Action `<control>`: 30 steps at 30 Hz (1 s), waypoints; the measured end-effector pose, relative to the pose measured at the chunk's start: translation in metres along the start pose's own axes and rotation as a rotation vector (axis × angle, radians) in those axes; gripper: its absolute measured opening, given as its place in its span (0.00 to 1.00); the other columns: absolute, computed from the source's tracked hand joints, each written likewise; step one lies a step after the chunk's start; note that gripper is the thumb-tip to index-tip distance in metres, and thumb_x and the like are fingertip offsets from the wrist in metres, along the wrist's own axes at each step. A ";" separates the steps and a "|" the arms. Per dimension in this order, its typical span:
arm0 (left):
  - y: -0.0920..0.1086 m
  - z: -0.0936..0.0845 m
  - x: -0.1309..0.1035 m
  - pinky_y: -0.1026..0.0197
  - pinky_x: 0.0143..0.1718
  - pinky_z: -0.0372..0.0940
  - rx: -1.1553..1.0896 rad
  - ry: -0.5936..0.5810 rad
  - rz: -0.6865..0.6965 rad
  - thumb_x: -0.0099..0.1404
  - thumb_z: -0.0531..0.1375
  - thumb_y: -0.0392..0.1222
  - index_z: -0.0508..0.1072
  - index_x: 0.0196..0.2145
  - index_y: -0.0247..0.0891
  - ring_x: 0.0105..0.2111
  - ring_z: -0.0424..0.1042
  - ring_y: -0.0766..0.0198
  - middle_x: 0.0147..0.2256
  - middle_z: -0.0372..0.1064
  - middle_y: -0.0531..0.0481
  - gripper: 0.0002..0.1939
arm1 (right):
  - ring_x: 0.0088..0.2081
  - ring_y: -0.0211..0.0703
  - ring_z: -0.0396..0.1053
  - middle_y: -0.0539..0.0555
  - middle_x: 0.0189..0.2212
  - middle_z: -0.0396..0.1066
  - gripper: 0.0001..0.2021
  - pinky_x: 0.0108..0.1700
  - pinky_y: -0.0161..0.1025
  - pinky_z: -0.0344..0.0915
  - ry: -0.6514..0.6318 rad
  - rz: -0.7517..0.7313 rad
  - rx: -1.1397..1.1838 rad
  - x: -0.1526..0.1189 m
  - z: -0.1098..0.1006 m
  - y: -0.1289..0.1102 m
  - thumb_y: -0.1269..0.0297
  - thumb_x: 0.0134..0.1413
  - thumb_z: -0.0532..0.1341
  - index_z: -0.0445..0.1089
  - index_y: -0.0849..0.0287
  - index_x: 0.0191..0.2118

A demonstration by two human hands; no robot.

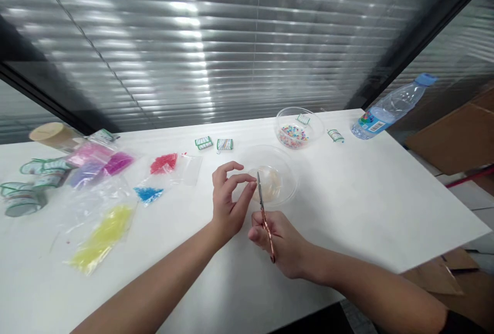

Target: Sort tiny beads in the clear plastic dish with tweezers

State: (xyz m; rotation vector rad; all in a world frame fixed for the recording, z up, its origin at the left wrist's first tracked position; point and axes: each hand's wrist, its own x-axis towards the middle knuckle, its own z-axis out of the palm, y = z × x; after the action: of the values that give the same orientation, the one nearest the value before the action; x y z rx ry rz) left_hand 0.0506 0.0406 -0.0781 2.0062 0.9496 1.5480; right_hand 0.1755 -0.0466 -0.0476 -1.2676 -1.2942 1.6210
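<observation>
A yellow packet [103,236] lies at eight o'clock from the clear bowl [290,178]; the left hand [228,205], fingertips together — holding what, I cannot tell — is just beside the scissors [263,209], gripped by the right hand [285,241] at six o'clock; bead bowl [317,129], one o'clock.

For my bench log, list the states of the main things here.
Slim copper-handled metal scissors: in right hand, blades appear closed.
Left-hand fingers: thumb and index tips together.
Clear round plastic bowl: uncovered, partly filled with small multicoloured beads.
Nearer clear round plastic dish: uncovered, pale contents.
Clear plastic bottle: standing, blue cap on.
Clear plastic bags of coloured pieces: lying down, closures unclear.
</observation>
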 end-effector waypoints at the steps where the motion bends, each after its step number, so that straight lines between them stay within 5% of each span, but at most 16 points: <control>1: 0.000 0.000 0.000 0.49 0.52 0.61 -0.008 -0.002 -0.006 0.67 0.59 0.37 0.73 0.38 0.44 0.49 0.65 0.58 0.46 0.64 0.48 0.04 | 0.20 0.31 0.46 0.42 0.16 0.48 0.32 0.23 0.34 0.43 -0.003 -0.006 -0.006 0.000 0.000 0.000 0.29 0.48 0.57 0.52 0.56 0.23; 17: 0.004 -0.001 0.001 0.48 0.54 0.61 0.059 -0.039 -0.005 0.68 0.56 0.39 0.71 0.36 0.41 0.50 0.65 0.57 0.47 0.64 0.46 0.04 | 0.21 0.31 0.46 0.42 0.17 0.50 0.28 0.24 0.34 0.44 0.008 0.024 -0.097 -0.002 0.000 -0.003 0.38 0.53 0.61 0.52 0.57 0.23; 30: 0.006 -0.001 0.002 0.47 0.53 0.60 0.086 -0.052 0.003 0.69 0.55 0.38 0.69 0.35 0.40 0.50 0.65 0.56 0.46 0.65 0.45 0.05 | 0.21 0.31 0.44 0.41 0.17 0.48 0.29 0.22 0.34 0.41 -0.003 0.125 -0.078 -0.003 -0.001 -0.005 0.41 0.48 0.67 0.50 0.56 0.24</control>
State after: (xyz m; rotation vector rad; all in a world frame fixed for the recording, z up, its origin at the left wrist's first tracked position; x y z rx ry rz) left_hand 0.0511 0.0378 -0.0724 2.0974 1.0085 1.4721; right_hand 0.1767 -0.0482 -0.0422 -1.4187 -1.3138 1.6725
